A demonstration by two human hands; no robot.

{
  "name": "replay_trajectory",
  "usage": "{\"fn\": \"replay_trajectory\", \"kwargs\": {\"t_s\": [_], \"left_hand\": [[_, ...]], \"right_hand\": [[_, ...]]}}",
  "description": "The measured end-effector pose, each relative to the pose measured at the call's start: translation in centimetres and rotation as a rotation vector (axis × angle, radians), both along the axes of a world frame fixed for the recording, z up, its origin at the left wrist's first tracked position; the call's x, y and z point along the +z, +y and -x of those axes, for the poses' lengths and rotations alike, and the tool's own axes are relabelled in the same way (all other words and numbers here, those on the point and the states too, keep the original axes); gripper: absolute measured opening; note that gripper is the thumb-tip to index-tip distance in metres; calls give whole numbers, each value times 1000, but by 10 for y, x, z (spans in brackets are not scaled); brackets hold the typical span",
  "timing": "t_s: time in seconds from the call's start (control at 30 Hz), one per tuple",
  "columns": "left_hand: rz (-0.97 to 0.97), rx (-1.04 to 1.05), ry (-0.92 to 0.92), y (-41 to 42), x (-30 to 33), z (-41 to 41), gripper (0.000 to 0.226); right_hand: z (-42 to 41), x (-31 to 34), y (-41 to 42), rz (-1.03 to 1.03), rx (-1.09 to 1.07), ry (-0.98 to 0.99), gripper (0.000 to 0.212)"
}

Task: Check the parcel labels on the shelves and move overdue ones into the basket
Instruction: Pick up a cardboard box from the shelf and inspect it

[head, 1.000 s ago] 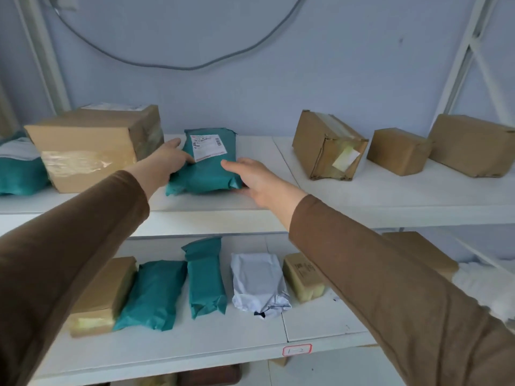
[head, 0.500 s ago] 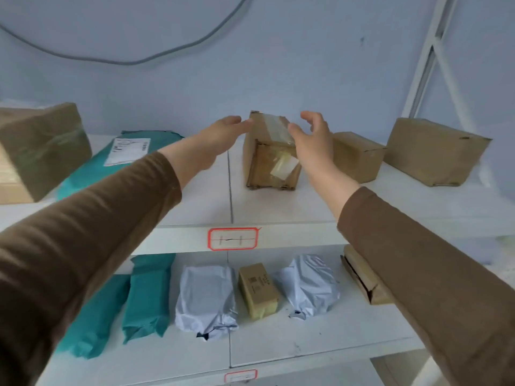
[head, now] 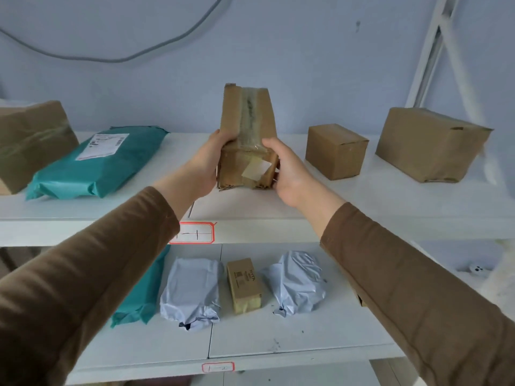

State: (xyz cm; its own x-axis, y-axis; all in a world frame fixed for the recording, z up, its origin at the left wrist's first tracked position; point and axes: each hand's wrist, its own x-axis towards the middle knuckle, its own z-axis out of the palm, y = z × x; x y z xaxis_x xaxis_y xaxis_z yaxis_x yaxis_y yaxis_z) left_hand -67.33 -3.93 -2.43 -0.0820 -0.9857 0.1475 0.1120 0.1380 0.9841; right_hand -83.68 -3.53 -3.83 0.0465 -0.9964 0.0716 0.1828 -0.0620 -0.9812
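- Left hand [head: 206, 165] curled round the box [head: 246, 140], thumb on top.
- Right hand [head: 287, 169] gripping the opposite side.
- Both arms outstretched, brown sleeves.

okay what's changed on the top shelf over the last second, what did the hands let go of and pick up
Both hands left the teal mailer lying flat on the top shelf and moved right to the taped box. The left hand and right hand now grip its lower sides, and its far end has tipped up so it stands nearly upright. The two boxes on the right and the parcels on the lower shelf stayed put.
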Motion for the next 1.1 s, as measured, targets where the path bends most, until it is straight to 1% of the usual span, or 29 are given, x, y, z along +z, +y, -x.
{"fn": "replay_trajectory", "kwargs": {"t_s": [0.03, 0.07, 0.13, 0.2, 0.23, 0.3, 0.33, 0.37, 0.47, 0.5, 0.6, 0.67, 0.73, 0.77, 0.83, 0.87, 0.9, 0.97, 1.0, 1.03, 1.1], "left_hand": [[55, -12, 6, 10, -4, 1, 47], [117, -18, 7, 22, -9, 1, 50], [200, -29, 12, 49, -16, 2, 54], [263, -22, 57, 74, -25, -2, 67], [307, 23, 70, 84, -30, -5, 66], [410, 186, 43, 101, -36, -13, 48], [446, 239, 19, 108, -39, -17, 45], [468, 243, 22, 116, -41, -20, 48], [456, 106, 132, 138, -43, -23, 63], [460, 79, 140, 145, -44, -23, 66], [504, 79, 87, 170, -52, -19, 72], [502, 73, 59, 185, -56, -14, 74], [425, 41, 45, 195, -60, -9, 73], [357, -6, 58, 200, -62, -6, 74], [209, -136, 97, 209, -64, 1, 76], [158, -195, 119, 213, -64, 6, 74], [129, -241, 167, 217, -62, 11, 70], [75, -300, 310, 227, -56, 22, 64], [50, -322, 379, 232, -53, 26, 63], [26, -342, 434, 237, -52, 30, 62], [-59, -383, 514, 247, -54, 35, 63]], "right_hand": [[0, -4, 6, 21, 5, -32, 66], [0, -7, 15, 49, 7, -65, 70], [2, -12, 37, 98, -9, -142, 65], [8, -19, 57, 108, 6, -265, 59], [11, -25, 68, 95, 36, -338, 57], [16, -33, 89, 55, 98, -495, 55], [17, -37, 101, 47, 125, -559, 55], [17, -41, 111, 47, 137, -598, 56], [14, -50, 145, 87, 169, -633, 57], [13, -55, 155, 90, 174, -633, 58], [16, -67, 180, 48, 152, -636, 56], [22, -70, 193, 35, 103, -602, 54], [24, -66, 205, 83, -3, -502, 55], [24, -63, 213, 126, -65, -412, 56], [19, -54, 234, 226, -171, -151, 56], [15, -47, 247, 275, -175, -35, 58], [15, -41, 257, 312, -150, 27, 64], [23, -28, 276, 323, -115, 123, 81], [28, -22, 285, 324, -116, 167, 83], [35, -19, 293, 347, -124, 188, 80], [46, -22, 308, 446, -171, 212, 61]]}}
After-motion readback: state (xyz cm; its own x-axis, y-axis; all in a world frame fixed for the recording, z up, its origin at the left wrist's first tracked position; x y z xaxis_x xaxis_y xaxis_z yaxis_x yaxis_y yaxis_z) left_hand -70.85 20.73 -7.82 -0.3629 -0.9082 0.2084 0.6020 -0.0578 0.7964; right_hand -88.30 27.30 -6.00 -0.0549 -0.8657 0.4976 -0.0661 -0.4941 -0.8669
